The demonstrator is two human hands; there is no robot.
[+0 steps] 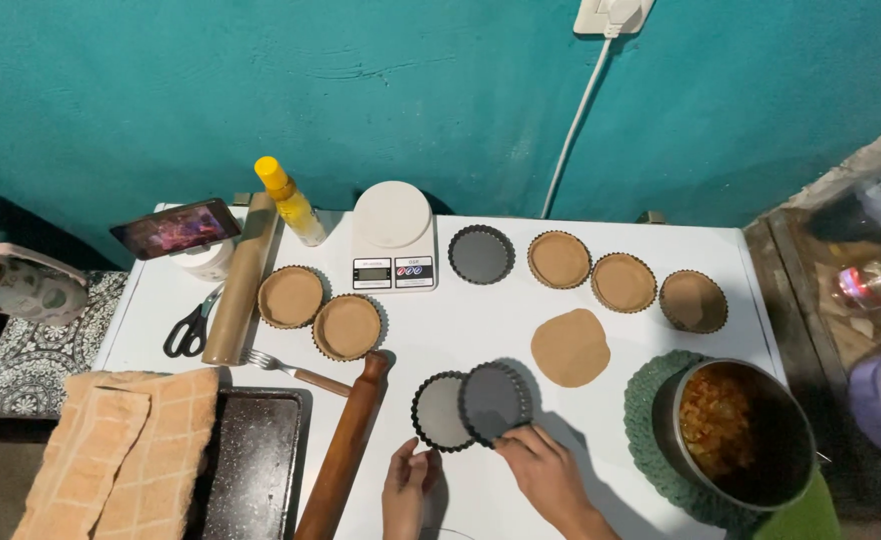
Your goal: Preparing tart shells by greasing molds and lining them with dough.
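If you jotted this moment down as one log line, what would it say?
left hand: touching near tart tin | right hand: grip on tilted tart tin, overlapping the first | dough round: flat on table | rolling pin: idle

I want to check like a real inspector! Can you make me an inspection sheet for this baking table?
Surface: white table, mostly tidy.
Job's things: two empty dark tart tins, overlapping; flat dough round.
Clutter: lined tart tins, scale, rolling pin, fork, scissors, pot of filling.
Grippers: left hand touches the left tin's edge; right hand grips the right tin's rim.
Cables: white cord from wall socket.
Surroundings: teal wall.
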